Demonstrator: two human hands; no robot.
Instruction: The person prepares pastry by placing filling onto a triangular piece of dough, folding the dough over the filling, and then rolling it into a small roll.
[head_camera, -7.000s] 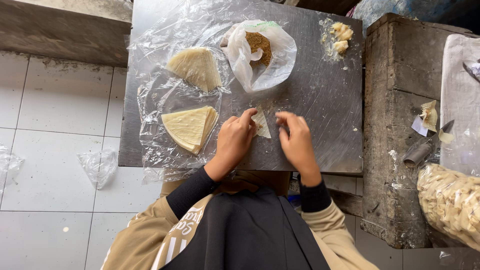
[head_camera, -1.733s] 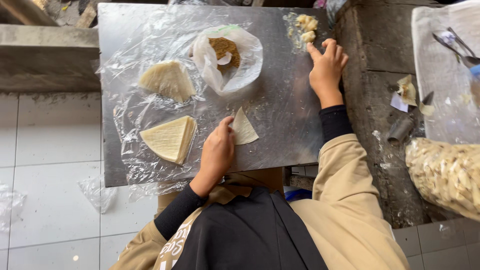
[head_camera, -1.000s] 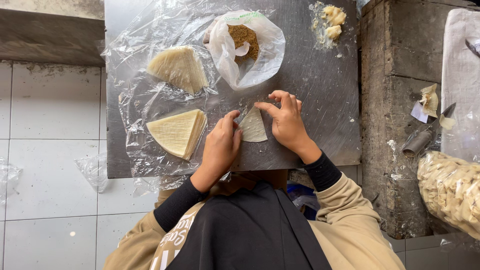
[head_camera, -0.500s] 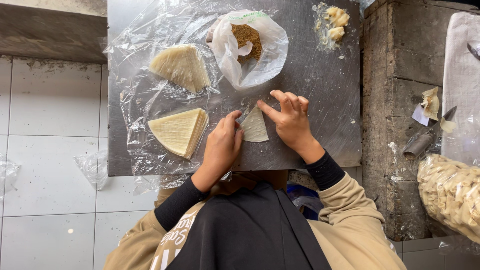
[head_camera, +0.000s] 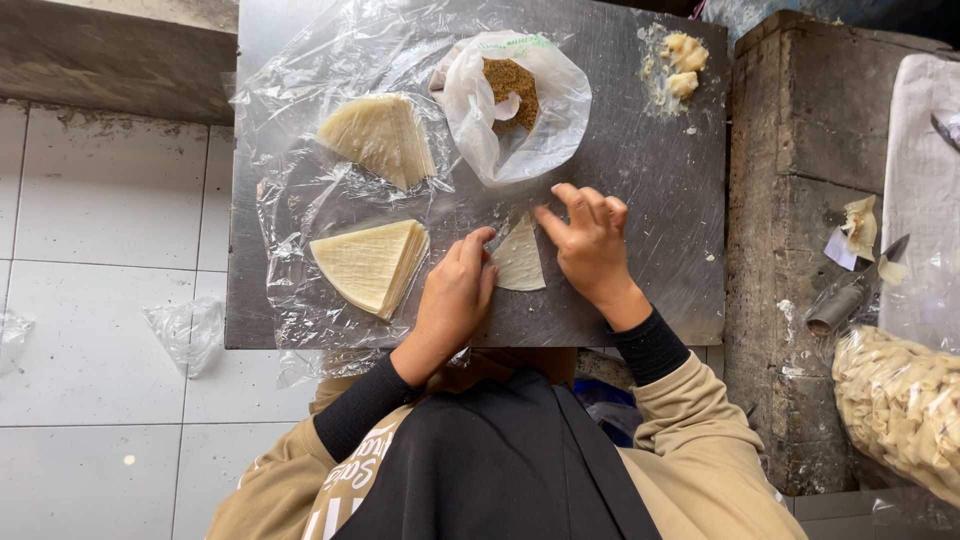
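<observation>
Both hands (head_camera: 455, 295) on triangular wrapper (head_camera: 520, 262)

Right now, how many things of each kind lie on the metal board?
Stacks of wedge-shaped wrappers: 2
Single wrapper between the left hand and right hand: 1
Bag of brown filling: 1
Dough lump pile: 1
Total: 5

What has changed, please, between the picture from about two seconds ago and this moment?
The right hand came back from the pale dough lumps to the single triangular pastry sheet, joining the left hand. Both wrapper stacks and the white bag of brown filling stayed put.
</observation>
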